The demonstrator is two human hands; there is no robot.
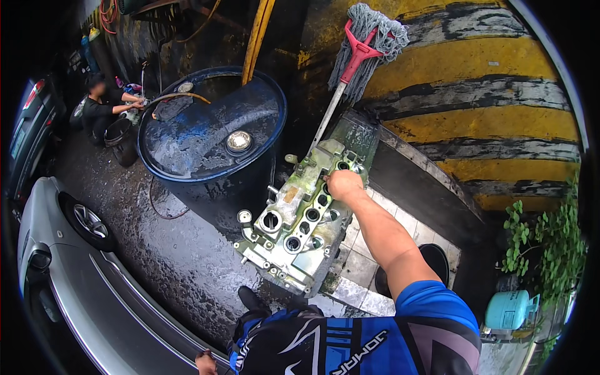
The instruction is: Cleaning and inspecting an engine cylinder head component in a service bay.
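An aluminium engine valve cover (304, 206) lies before me at a slant, wet and stained yellow-green. A row of round ports runs along it. My right hand (346, 184) is on its upper part with the fingers curled down at one of these ports. The fingertips are hidden, so anything small held in them does not show. Low in the picture, my left hand (206, 363) hangs beside my body near the silver car (108, 300), apart from the cover and partly cut off by the frame edge. Its fingers look curled, and its grasp is unclear.
A blue plastic drum (211, 126) stands beyond the cover, with a hose (183, 95) on top. A string mop (363, 51) leans beyond it. At right are a black bucket (436, 262) and a teal gas cylinder (506, 309). A person (101, 108) crouches at far left.
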